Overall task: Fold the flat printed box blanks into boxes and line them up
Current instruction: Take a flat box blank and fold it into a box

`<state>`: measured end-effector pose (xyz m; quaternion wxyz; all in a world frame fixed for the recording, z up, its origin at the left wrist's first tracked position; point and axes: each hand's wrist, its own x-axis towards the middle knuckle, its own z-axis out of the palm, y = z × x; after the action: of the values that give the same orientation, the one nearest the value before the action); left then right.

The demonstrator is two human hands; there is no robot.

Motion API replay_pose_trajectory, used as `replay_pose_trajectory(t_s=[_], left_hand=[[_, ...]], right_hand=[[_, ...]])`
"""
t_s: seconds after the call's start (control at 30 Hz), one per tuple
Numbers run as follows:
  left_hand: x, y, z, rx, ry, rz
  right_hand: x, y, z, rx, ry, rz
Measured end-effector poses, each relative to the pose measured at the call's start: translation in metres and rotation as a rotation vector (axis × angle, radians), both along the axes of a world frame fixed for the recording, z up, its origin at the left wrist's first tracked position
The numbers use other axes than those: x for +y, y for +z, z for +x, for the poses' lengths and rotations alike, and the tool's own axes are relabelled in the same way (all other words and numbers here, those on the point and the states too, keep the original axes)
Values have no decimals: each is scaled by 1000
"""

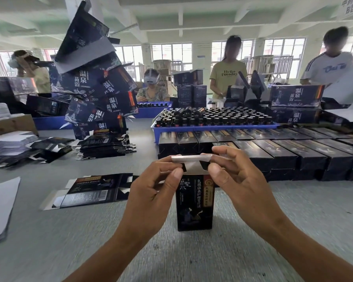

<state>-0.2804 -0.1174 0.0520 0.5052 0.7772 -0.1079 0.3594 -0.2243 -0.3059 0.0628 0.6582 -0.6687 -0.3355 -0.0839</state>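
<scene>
Both hands — left hand and right hand — pinch the white top flap of an upright black box on the grey counter; its gold print is blurred, perhaps 聖水. Behind, big boxes read 温泉苗浴.

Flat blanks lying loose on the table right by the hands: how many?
1: a flat blank lies printed side up, left of the upright box both hands hold. Stacked blanks sit farther back; more may be hidden.

A single wide-angle view looks from the person's head forward and slightly down across the grey felt-covered worktable, close enough that both forearms enter from the bottom edge. It faces the far windows, taking in the ceiling, with straight lines bowed at the edges.
</scene>
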Motion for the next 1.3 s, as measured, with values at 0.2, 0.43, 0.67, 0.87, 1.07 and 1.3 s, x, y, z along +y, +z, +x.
replay_pose_trajectory(t_s=[0.2,0.43,0.67,0.87,1.07,1.3], left_hand=[[3,-1,1,-1,-5,11],[2,-2,0,46,-85,-79],[-3,-2,1,-9,-47,-142],[-4,-3,1,-32,-44,-159],[2,-4,1,-64,6,50],[6,-6,3,-118,10,118]], right_hand=[[2,2,-4,-71,-33,-29],[2,2,-2,-37,-7,7],[2,1,-1,-47,-27,-51],[2,1,0,-72,-35,-66],[1,-3,4,-92,-49,-101],[1,-8,8,-237,-145,-153]])
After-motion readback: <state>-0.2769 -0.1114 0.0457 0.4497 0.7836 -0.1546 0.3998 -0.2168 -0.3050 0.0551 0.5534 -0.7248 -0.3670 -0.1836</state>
